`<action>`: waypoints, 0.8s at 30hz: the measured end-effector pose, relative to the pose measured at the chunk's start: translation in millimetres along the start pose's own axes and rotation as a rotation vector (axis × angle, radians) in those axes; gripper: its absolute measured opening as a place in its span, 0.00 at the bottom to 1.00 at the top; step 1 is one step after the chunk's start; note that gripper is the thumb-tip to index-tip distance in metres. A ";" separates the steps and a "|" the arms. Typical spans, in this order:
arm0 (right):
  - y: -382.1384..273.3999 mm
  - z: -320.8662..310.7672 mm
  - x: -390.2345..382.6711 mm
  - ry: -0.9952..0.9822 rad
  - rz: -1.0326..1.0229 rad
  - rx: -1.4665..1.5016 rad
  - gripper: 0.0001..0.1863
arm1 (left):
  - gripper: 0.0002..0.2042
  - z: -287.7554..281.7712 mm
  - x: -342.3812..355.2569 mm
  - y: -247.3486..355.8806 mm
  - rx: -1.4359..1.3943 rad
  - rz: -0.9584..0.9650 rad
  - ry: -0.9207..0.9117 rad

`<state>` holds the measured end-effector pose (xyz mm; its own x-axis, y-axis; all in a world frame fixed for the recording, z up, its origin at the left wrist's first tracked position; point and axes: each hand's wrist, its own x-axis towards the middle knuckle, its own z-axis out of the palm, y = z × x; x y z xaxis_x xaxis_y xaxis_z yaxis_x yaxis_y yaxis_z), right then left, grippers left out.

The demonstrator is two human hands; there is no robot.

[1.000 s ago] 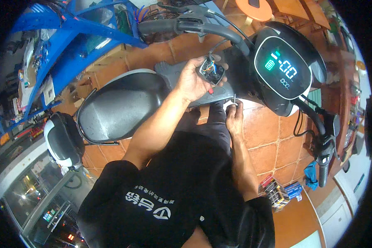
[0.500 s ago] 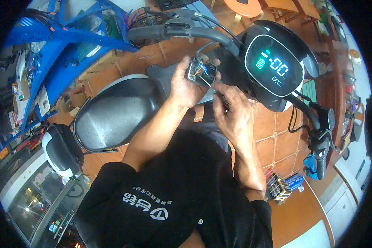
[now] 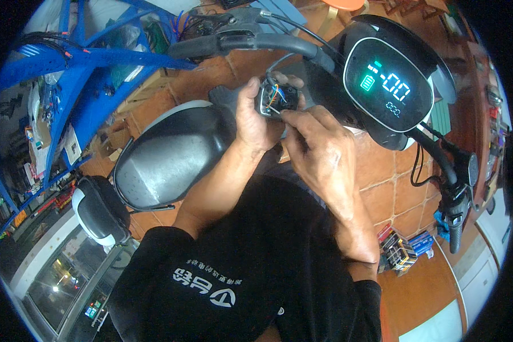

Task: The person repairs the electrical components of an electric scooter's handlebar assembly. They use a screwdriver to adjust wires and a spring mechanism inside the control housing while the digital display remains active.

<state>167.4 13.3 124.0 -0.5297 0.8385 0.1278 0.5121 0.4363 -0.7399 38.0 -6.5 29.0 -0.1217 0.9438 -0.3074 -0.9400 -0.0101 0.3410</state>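
Note:
My left hand (image 3: 255, 126) cups a small black switch housing (image 3: 289, 101), with its inner side facing up. Thin coloured wires (image 3: 277, 91) run inside it, and a black cable enters from above. In my right hand (image 3: 325, 139) is a thin screwdriver, its metal shaft (image 3: 274, 110) reaching into the lower left part of the housing. The fingers hide the screwdriver's handle, and whether the tip touches a screw or a wire is too small to tell. Just beyond both hands is the scooter's handlebar (image 3: 268, 42).
The scooter's lit display (image 3: 389, 85) stands to the right, with the right grip (image 3: 455, 231) below it. Its black seat (image 3: 171, 157) lies left of my forearm. A blue rack (image 3: 74, 74) fills the far left. Small boxes (image 3: 399, 253) sit on a wooden surface at the lower right.
My right hand has moved closer to the housing and turned, now covering the screwdriver's handle. The surroundings have shifted slightly to the right in the view. My left hand keeps its hold.

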 end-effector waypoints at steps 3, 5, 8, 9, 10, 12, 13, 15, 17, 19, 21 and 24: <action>1.1 0.3 1.6 -0.007 -0.014 0.001 0.08 | 0.24 0.8 -0.2 -0.4 0.007 -0.001 -0.023; 0.3 -0.3 2.5 -0.028 0.000 -0.010 0.09 | 0.24 0.6 0.0 0.8 0.017 -0.004 -0.043; -3.1 -4.4 4.5 -0.085 0.035 -0.056 0.11 | 0.24 -1.2 1.2 0.3 0.036 0.005 -0.047; -3.2 -4.5 5.2 -0.097 0.035 -0.075 0.11 | 0.24 -1.1 1.4 -0.3 0.046 0.014 -0.031; -3.4 -4.4 5.8 -0.111 0.036 -0.094 0.11 | 0.24 -1.1 1.4 -0.9 0.056 0.023 -0.014; -5.7 -4.3 6.5 -0.119 0.048 -0.095 0.11 | 0.23 -1.1 1.6 -1.0 0.085 0.049 -0.006; -6.9 -3.8 6.5 -0.124 0.053 -0.097 0.11 | 0.23 -0.9 1.4 -1.3 0.098 0.062 -0.001; -8.4 0.0 5.8 -0.104 0.069 -0.090 0.12 | 0.22 4.7 0.7 -2.1 0.163 0.126 0.032; -8.0 4.9 4.6 -0.083 0.087 -0.080 0.12 | 0.22 5.4 1.8 -2.7 0.180 0.167 0.054; -5.5 11.6 1.9 -0.064 0.109 -0.063 0.12 | 0.22 5.5 2.9 -2.5 0.173 0.191 0.038; -2.3 19.0 -3.7 -0.005 0.123 -0.014 0.12 | 0.22 3.3 5.6 -2.0 0.180 0.198 -0.003; 2.4 25.9 -7.7 0.045 0.122 0.057 0.12 | 0.23 -5.9 8.4 0.6 0.198 0.177 -0.071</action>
<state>155.2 -0.6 104.2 -0.4340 0.8987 0.0635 0.5309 0.3120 -0.7879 34.6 -0.6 21.4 -0.2490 0.9539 -0.1673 -0.8247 -0.1183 0.5531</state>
